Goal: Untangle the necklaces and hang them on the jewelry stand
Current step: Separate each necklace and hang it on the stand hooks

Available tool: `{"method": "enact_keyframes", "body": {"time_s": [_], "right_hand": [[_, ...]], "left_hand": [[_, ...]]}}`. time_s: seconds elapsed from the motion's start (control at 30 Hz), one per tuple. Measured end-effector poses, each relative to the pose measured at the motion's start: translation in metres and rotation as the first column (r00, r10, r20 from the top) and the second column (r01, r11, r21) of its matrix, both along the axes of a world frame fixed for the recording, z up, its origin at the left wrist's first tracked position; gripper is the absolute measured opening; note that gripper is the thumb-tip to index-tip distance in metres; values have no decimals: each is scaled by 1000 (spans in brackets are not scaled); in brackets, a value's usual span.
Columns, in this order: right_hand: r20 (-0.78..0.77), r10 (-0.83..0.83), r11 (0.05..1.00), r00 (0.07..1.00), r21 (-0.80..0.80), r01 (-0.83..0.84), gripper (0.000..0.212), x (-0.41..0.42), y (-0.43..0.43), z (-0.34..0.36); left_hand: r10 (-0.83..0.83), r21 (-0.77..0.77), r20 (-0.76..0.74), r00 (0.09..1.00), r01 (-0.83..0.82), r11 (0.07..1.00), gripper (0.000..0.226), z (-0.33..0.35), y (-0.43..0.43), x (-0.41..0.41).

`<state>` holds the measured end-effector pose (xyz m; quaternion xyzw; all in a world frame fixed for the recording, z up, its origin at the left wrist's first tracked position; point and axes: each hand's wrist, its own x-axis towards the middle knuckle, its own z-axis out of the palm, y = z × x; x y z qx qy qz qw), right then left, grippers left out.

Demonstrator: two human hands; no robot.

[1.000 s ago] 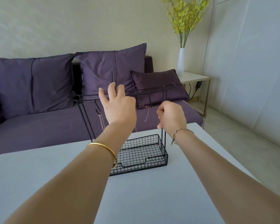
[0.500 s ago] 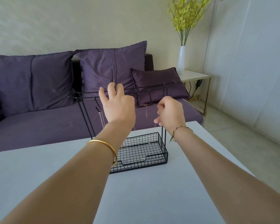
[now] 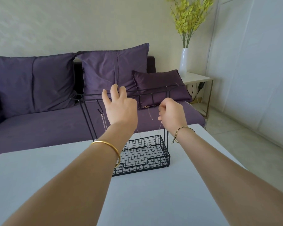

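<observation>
A black wire jewelry stand (image 3: 142, 168) sits on a matte pale table (image 3: 55, 185), with a mesh basket at its foot. On a hook at its left, one fine necklace (image 3: 103, 120) hangs straight down. The person's left hand (image 3: 121, 108) is raised at the top rail, three fingers fanned apart. Thumb and forefinger are hidden, so I cannot tell whether they pinch. A hair-thin chain (image 3: 147, 107) with a small gold charm runs level, just under the rail, to the right hand (image 3: 171, 115). Its curled fingers pinch the chain, and slack loops down into the basket. The rail lies just above both hands.
</observation>
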<state>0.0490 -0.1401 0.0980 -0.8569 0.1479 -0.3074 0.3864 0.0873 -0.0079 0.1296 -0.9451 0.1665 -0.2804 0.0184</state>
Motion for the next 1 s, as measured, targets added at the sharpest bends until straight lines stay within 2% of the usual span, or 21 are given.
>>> {"method": "enact_keyframes", "body": {"time_s": [0.4, 1.0], "right_hand": [[-73, 49, 998, 996, 28, -47, 19, -1, 5, -6], [-81, 67, 996, 994, 61, -62, 18, -8, 7, -6]], "left_hand": [[0, 55, -7, 1000, 1, 999, 4, -5, 2, 0], [-92, -2, -44, 995, 92, 996, 19, -4, 7, -1]]}}
